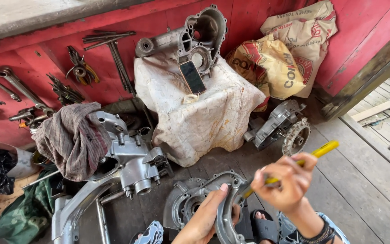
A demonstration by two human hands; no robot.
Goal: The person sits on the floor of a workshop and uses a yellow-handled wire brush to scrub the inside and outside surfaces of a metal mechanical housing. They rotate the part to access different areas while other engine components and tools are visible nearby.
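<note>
engine cover (224,205) held upright; engine block (127,158), rag (73,138) beside it.

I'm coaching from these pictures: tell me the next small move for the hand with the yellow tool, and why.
Probably lower the yellow-handled tool in the right hand to the rim of the grey engine cover. The left hand already grips that cover upright, and the tool's working end points toward it but looks short of contact.

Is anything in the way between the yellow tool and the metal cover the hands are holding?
Nothing visible. The right hand holds the yellow-handled tool right at the rim of the metal engine cover, which the left hand grips from the other side.
</note>
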